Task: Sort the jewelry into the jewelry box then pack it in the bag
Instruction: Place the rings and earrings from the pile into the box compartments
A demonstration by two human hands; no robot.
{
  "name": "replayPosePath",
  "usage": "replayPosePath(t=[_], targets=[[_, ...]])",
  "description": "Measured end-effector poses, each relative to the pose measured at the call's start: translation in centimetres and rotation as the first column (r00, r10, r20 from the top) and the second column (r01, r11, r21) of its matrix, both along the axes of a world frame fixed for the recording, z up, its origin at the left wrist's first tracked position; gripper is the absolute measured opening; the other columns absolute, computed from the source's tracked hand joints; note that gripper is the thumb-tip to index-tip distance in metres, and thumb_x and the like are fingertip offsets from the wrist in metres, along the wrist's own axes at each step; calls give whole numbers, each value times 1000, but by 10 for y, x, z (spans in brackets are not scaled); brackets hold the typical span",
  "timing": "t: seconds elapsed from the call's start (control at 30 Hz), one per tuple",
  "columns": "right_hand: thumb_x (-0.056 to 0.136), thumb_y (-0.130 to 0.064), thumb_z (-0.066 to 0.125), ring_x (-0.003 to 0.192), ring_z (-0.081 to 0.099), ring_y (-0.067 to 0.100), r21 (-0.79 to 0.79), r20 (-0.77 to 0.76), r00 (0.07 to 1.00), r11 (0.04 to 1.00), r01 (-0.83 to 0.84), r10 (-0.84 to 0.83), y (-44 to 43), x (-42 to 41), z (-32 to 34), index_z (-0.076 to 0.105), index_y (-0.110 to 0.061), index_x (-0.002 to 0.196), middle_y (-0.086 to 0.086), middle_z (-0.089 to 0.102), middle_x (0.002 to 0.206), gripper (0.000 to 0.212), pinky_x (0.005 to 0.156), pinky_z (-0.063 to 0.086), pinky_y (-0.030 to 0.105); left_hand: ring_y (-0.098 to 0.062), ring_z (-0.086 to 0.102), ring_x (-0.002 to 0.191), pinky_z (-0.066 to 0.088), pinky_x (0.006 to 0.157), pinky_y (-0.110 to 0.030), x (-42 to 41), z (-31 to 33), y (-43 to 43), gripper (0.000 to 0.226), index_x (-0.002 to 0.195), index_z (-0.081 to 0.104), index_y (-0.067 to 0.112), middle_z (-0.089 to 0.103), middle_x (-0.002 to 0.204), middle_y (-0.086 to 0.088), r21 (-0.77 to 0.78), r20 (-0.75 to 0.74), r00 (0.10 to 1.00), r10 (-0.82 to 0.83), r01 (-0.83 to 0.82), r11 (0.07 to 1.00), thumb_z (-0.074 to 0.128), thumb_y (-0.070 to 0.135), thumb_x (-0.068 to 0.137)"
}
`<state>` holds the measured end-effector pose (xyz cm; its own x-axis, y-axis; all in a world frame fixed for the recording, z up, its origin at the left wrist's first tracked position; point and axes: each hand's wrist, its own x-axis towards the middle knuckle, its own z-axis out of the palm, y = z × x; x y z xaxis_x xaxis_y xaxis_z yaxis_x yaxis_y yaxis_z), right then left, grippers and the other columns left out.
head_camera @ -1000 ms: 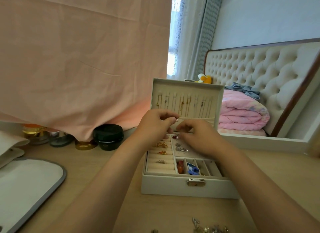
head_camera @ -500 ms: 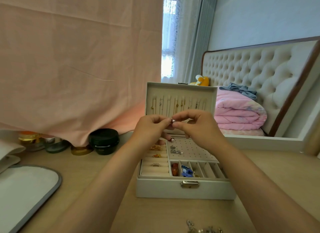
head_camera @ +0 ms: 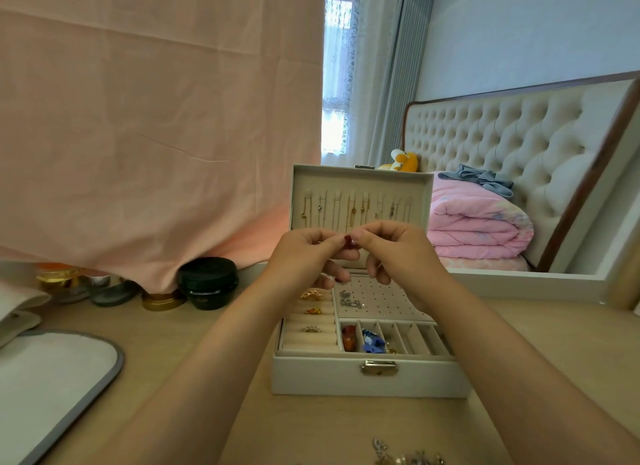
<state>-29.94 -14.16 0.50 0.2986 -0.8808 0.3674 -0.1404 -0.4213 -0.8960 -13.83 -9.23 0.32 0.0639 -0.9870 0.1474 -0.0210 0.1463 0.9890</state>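
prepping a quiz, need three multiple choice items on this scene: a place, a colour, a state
1. The blue piece lies: A on the table; B in a front compartment of the jewelry box; C on the bed.
2. The small piece that the left hand and right hand pinch is: A dark red; B green; C white.
3. The lid is: A latched; B detached; C open, upright.
Key: 1 B, beside the red one in front; 2 A, dark red shows where they meet; 3 C, necklaces hang inside it.
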Motion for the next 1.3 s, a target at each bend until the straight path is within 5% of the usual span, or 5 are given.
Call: replayPosePath(t=[0.23,0.47,0.67,0.83,1.3], targets=[[85,-7,77,53,62,14,-173,-90,996,984,-40,24,2,-3,5,73,-19,100,-2,72,91,20,49,51,25,-13,67,64,47,48,-21,-1,2,1,20,107,71,15,78,97,-3,73,-33,999,-11,13,997,60,30,100],[87,-18,77,49,58,7,-239,-125,990,971,28,-59,-4,-5,1,79,-21,96,-7,73,74,10,51,50,22,-13,68,69,57,58,-26,0,-1,-3,18,107,70,17,72,98,-3,22,153,988,39,-43,999,57,28,101],[88,-47,71,87,61,-4,-361,-607,727,926,107,-321,-15,-11,-16,76,-40,92,-23,70,90,10,83,54,31,-5,60,101,45,83,-16,2,-11,-9,24,121,68,24,66,113,10,-241,689,692,215,-60,969,55,22,102],[84,-48,74,87,62,3,-444,-668,629,891,92,-398,-14,-7,-21,77,-35,88,-17,71,89,15,79,56,34,-18,57,114,47,99,-32,2,-20,-11,29,126,68,21,62,126,-2,-217,878,441,188,16,976,53,21,101],[89,-35,72,94,64,0,-363,-676,678,931,33,-288,-22,-12,-23,78,-36,101,-18,74,99,13,88,56,33,-17,58,103,51,90,-35,5,-23,-11,30,123,70,26,65,117,0,-185,924,351,153,60,981,51,25,100]])
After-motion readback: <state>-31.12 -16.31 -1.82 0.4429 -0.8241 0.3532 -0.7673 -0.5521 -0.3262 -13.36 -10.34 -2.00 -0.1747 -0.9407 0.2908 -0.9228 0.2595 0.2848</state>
